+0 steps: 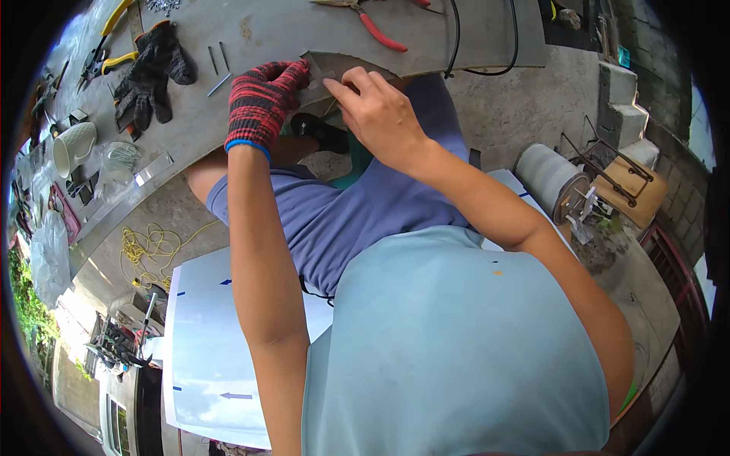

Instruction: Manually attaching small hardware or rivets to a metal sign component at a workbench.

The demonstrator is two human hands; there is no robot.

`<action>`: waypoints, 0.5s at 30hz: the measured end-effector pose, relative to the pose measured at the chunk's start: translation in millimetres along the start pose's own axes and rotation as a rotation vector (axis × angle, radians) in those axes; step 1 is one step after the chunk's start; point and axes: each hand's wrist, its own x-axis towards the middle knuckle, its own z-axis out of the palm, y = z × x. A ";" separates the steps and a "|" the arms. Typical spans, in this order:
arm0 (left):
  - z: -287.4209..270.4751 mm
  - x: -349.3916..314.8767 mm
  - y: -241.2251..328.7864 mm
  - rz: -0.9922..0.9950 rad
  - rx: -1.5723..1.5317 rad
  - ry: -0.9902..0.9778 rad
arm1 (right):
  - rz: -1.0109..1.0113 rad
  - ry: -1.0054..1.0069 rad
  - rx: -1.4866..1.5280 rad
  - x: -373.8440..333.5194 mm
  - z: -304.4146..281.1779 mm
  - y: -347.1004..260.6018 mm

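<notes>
Left hand: the left hand [266, 99] wears a nubby knit glove, striped red and black with a blue cuff; its fingers are bunched together beside the small piece, though I cannot tell whether they pinch it.
Right hand: the bare right hand [382, 114] has bent fingers, with thumb and forefinger pointing toward the same piece; contact is too small to make out, so I cannot tell whether they grip.
Small piece: a small grey piece [315, 83], apparently flat, sits between the two hands at the near edge of the table.
Table: the grey table [266, 34] has a smooth, stained surface.
Rods: three slim, straight metal rods [219, 84] lie left of the gloved hand, apart from one another.
Spare glove: a dark knit glove [156, 72] lies limp and creased, its fingers splayed.
Tools: pliers [376, 32] with curved red handles lie beyond the hands; yellow-handled cutters [114, 61] lie near the dark glove.
Mug: a pale, ribbed mug [74, 148] lies tipped beside a crinkled clear plastic bag [119, 169].
Cable: a smooth black cable [457, 38] loops over the table edge.
Apron: a matte, light-blue apron [456, 334] covers the person's front.
</notes>
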 end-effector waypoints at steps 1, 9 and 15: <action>-0.1 1.0 0.0 0.038 0.003 -0.015 | -0.004 0.002 -0.067 0.5 2.2 1.7; -1.2 8.5 -7.7 0.033 0.026 -0.023 | -0.182 -0.195 -0.423 7.3 -11.4 -4.7; -2.8 11.2 -11.4 0.082 0.121 -0.022 | -0.245 -0.265 -0.517 11.1 -17.1 -5.5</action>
